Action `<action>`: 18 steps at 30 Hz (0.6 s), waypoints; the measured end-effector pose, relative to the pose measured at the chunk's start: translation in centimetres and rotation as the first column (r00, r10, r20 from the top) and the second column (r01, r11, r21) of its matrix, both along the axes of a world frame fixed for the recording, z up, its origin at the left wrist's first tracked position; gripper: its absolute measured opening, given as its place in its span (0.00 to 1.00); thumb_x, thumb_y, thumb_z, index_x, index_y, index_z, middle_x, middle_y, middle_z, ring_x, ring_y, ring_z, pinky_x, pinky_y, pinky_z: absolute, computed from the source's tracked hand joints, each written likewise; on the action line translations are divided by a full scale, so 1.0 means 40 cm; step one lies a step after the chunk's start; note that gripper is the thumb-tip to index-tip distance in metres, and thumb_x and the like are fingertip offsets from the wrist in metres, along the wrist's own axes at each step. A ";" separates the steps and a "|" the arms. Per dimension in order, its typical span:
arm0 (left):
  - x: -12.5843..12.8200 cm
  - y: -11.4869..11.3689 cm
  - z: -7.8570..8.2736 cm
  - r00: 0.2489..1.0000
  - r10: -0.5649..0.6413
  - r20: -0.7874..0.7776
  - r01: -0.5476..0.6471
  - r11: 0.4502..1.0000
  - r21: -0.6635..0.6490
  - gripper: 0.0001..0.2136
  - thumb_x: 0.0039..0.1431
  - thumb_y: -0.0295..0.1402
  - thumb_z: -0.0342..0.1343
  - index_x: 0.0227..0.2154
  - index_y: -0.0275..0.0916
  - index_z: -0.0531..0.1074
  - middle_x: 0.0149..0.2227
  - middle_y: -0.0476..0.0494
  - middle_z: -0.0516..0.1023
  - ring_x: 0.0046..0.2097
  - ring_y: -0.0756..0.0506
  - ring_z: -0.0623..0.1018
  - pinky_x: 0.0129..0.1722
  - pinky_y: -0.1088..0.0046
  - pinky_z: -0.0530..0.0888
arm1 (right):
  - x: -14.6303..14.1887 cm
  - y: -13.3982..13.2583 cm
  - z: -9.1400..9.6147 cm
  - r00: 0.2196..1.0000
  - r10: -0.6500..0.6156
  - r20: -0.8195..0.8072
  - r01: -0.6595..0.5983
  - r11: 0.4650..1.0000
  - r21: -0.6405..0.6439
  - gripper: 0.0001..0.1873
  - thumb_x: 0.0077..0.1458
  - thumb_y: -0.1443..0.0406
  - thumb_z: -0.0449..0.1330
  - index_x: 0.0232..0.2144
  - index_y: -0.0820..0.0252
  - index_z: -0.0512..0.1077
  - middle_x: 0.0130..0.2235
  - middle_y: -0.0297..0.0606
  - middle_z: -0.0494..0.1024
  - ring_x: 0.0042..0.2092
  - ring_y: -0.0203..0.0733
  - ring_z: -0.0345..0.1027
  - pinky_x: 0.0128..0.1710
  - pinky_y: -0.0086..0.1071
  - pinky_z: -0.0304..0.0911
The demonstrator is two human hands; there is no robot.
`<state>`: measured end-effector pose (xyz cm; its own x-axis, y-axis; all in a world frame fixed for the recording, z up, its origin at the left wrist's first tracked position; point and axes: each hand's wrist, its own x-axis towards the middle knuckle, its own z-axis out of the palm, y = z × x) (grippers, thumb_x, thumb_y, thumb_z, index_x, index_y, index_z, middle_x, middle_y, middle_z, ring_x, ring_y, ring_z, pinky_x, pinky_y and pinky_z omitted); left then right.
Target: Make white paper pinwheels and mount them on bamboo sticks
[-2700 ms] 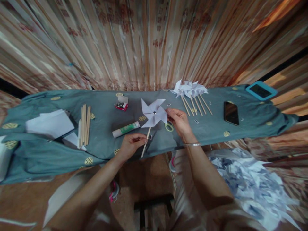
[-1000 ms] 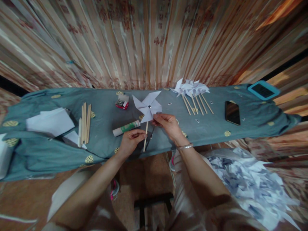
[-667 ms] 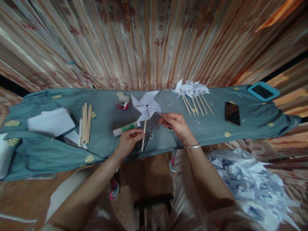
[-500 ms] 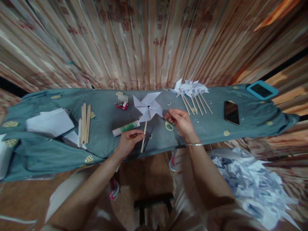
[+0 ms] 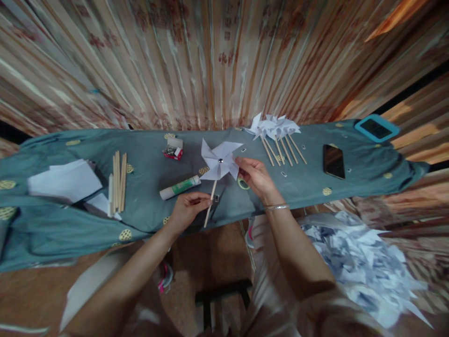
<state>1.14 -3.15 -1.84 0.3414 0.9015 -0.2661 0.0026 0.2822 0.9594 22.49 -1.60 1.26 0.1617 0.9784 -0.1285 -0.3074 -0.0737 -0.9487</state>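
A white paper pinwheel point(image 5: 213, 157) with a silver pin at its centre stands up over the middle of the table. My left hand point(image 5: 187, 210) pinches its wooden stick below the blades. At the pinwheel's right side, my right hand point(image 5: 255, 177) has thumb and fingertips closed at the edge of a blade. Scissors with yellow-green handles point(image 5: 242, 183) lie partly hidden behind that hand. Just beyond my left hand is a glue stick point(image 5: 180, 187) with a green label. A small red and white box of pins point(image 5: 173, 149) sits open farther back.
Several pinwheels point(image 5: 275, 126) lie at the back right, near a black phone point(image 5: 333, 161) and a blue-framed device point(image 5: 377, 128). Wooden sticks point(image 5: 119, 181) and white paper sheets point(image 5: 66, 180) are on the left. Below the table's right side is a heap of paper pieces point(image 5: 368, 267).
My right hand has come in against the pinwheel's blade from a little to the right. The blades have turned slightly, while my left hand keeps hold of the stick.
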 end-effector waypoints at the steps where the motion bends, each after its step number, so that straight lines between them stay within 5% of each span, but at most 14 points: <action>1: -0.001 0.000 -0.001 1.000 -0.001 -0.004 0.001 1.000 0.003 0.17 0.32 0.45 0.75 0.23 0.39 0.81 0.27 0.45 0.83 0.30 0.47 0.79 0.37 0.70 0.76 | 0.000 0.000 0.000 1.000 0.005 -0.001 -0.005 1.000 -0.001 0.23 0.30 0.47 0.75 0.18 0.57 0.75 0.23 0.30 0.75 0.25 0.31 0.63 0.26 0.28 0.61; 18: 0.008 0.002 -0.003 0.997 0.033 0.065 -0.029 0.998 -0.051 0.14 0.32 0.39 0.75 0.24 0.39 0.81 0.25 0.48 0.82 0.28 0.50 0.77 0.35 0.73 0.74 | -0.016 -0.001 -0.004 0.999 -0.040 -0.022 0.040 0.999 -0.008 0.22 0.25 0.48 0.78 0.18 0.55 0.78 0.22 0.29 0.75 0.26 0.30 0.63 0.26 0.26 0.61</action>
<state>1.47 -3.08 -1.94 0.3316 0.8980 -0.2893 -0.0691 0.3290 0.9418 21.85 -1.63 1.11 0.1977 0.9703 -0.1396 -0.3313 -0.0679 -0.9411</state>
